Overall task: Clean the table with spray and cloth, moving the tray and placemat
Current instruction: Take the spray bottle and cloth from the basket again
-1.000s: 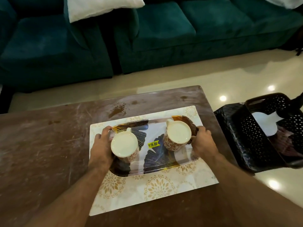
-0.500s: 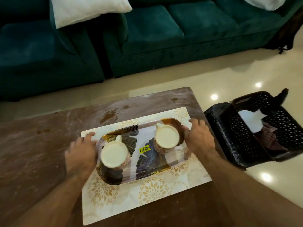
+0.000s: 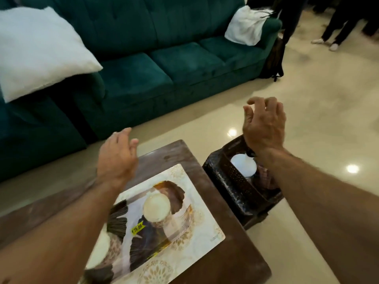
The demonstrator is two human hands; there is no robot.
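Observation:
A patterned tray (image 3: 164,238) with a yellow price sticker lies on a cream placemat (image 3: 207,228) on the brown table (image 3: 242,261). Two cream mugs stand on the tray: one (image 3: 156,209) in its middle, the other (image 3: 102,245) partly hidden behind my left forearm. My left hand (image 3: 117,156) hovers open above the table's far edge, holding nothing. My right hand (image 3: 264,124) is raised over a black perforated basket (image 3: 231,181), fingers apart and empty. Inside the basket a white object (image 3: 244,166) shows; I cannot tell what it is.
A teal sofa (image 3: 160,64) with white cushions (image 3: 39,52) runs along the far side across a strip of glossy floor. The black basket stands on the floor against the table's right edge. People's legs (image 3: 336,23) are at the top right.
Both hands have let go of the tray's ends and lifted up and away from it. The right hand has moved over the basket. The view has swung up and to the right.

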